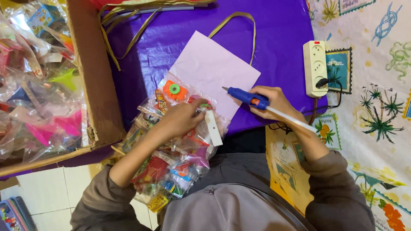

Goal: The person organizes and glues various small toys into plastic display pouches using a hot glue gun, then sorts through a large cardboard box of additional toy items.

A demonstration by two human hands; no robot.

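Observation:
My right hand (274,102) grips a blue glue gun (247,96) with a white glue stick poking out behind it; its nozzle points left over a pale lilac paper sheet (209,68). My left hand (182,117) presses on a clear plastic packet of small toys (175,92), an orange one with a green ring on top, at the sheet's lower edge. A white strip (213,128) sticks out under my left fingers. More clear toy packets (171,171) lie piled under my left forearm.
A purple sheet (282,30) covers the work surface, with gold ribbon (239,21) on it. A cardboard box (92,72) full of bagged toys stands at left. A white power strip (315,68) with a black plug lies on a patterned cloth at right.

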